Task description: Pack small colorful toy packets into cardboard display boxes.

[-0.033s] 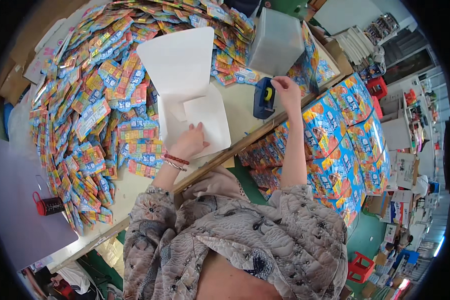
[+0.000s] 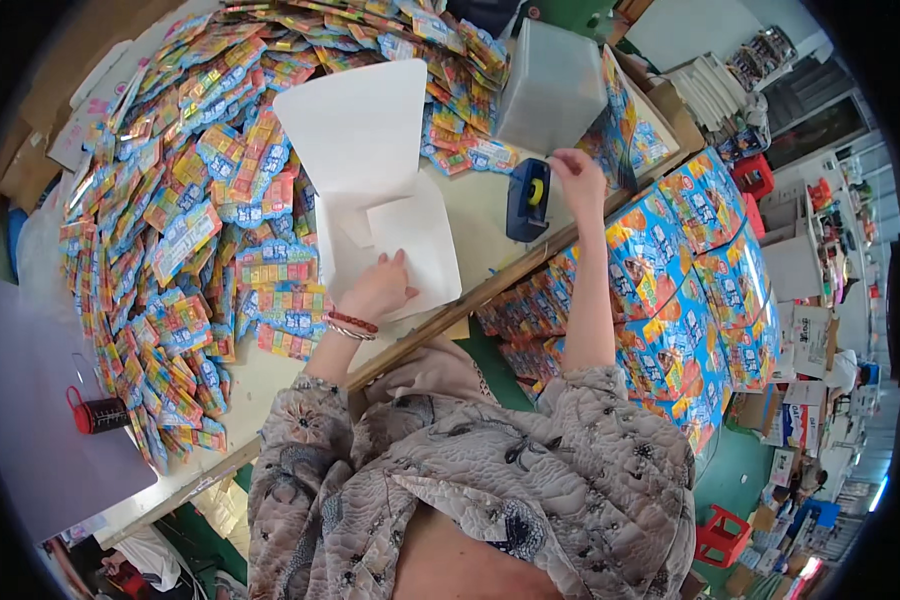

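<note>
Hands work apart on a pale bench: the left hand, fingers spread flat, presses on an unfolded white cardboard box lying open near the bench's front edge, while the right hand, fingers curled, touches the top of a dark blue tape dispenser with a yellow roll just right of the box. Heaps of colourful flat packets cover the bench to the left. A translucent plastic tub stands behind the dispenser. Stacked bright printed cartons rise at right.
</note>
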`<state>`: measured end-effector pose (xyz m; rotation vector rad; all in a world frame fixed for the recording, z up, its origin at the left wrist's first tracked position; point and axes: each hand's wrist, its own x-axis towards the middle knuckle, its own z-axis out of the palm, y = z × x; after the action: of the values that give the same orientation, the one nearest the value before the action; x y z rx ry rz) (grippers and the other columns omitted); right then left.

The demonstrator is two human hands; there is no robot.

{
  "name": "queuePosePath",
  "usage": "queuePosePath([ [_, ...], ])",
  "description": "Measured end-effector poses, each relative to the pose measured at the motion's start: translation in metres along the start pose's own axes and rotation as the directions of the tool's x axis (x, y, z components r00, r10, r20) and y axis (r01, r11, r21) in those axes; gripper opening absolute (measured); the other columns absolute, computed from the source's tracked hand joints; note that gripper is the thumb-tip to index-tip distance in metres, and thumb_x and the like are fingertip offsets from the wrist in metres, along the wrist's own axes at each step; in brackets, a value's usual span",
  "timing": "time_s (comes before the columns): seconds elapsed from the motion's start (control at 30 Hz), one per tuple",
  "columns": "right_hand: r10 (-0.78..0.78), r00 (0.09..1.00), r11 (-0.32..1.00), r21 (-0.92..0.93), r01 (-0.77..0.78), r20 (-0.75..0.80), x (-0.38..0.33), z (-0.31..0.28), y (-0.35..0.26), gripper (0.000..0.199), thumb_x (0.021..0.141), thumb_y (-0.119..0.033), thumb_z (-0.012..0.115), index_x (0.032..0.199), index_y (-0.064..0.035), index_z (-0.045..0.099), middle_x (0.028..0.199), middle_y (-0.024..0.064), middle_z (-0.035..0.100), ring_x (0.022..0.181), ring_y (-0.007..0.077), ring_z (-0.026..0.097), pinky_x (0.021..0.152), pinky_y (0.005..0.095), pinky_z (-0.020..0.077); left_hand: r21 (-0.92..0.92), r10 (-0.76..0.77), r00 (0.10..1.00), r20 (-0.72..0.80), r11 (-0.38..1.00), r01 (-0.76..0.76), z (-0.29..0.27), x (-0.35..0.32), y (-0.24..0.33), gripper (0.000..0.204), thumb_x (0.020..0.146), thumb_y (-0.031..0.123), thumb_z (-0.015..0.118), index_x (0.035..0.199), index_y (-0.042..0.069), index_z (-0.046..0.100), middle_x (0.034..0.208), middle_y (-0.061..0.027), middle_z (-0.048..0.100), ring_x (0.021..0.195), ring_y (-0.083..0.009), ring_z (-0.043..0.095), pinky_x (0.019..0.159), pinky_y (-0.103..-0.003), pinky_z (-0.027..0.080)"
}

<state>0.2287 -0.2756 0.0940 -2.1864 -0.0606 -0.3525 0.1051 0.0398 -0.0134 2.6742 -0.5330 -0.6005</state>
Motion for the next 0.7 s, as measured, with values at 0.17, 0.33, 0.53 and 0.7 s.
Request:
queuePosePath([
  [0.17, -0.508, 0.818, 0.821, -0.438, 0.365, -0.271, 0.081, -0.005, -0.015, 0.019, 0.081, -0.012, 0.068, 0.099, -0.0063, 0.066, 0.083, 0.0062, 0.064, 0.076, 0.0181, 0.062, 0.070, 0.0296, 0.0480, 0.083, 0.070, 0.997, 0.040, 0.994, -0.073, -0.017, -0.014, 0.009, 0.040, 0.088, 0.035, 0.058, 0.106, -0.001, 0.063, 0.135, -0.0246, 0.044, 0.116, -0.0414, 0.050, 0.096, -0.044, 0.044],
  [0.33, -0.775, 0.626, 0.447, -0.623, 0.643, 0.089, 0.174, -0.018, -0.009, 0.017, 0.080, -0.016, 0.070, 0.091, -0.0046, 0.064, 0.077, 0.0041, 0.061, 0.071, 0.0143, 0.057, 0.066, 0.0291, 0.0446, -0.036, 0.230, 0.919, -0.321, 0.966, -0.254, -0.051, -0.056, 0.042, 0.048, 0.088, 0.026, 0.061, 0.130, 0.005, 0.050, 0.136, -0.0203, 0.046, 0.120, -0.0389, 0.048, 0.099, -0.042, 0.043],
  [0.53, -0.296, 0.714, 0.907, -0.047, 0.418, 0.635, 0.209, -0.041, -0.002, 0.017, 0.081, -0.020, 0.071, 0.080, -0.0062, 0.062, 0.068, -0.0059, 0.053, 0.063, 0.0055, 0.047, 0.056, 0.0239, 0.0381, -0.309, 0.150, 0.910, -0.387, 0.909, -0.281, -0.080, -0.119, 0.052, 0.048, 0.087, 0.016, 0.063, 0.133, 0.009, 0.050, 0.132, -0.0139, 0.052, 0.117, -0.0345, 0.052, 0.095, -0.039, 0.045],
  [0.7, -0.062, 0.777, 0.958, -0.180, 0.222, 0.626, 0.207, -0.043, -0.025, 0.018, 0.081, -0.021, 0.069, 0.077, -0.0037, 0.065, 0.066, -0.0032, 0.057, 0.062, 0.0085, 0.049, 0.056, 0.0273, 0.0396, -0.343, 0.140, 0.918, -0.372, 0.898, -0.276, -0.074, -0.120, 0.054, 0.043, 0.087, 0.014, 0.063, 0.129, 0.009, 0.055, 0.126, -0.0119, 0.057, 0.112, -0.0323, 0.056, 0.091, -0.038, 0.048],
])
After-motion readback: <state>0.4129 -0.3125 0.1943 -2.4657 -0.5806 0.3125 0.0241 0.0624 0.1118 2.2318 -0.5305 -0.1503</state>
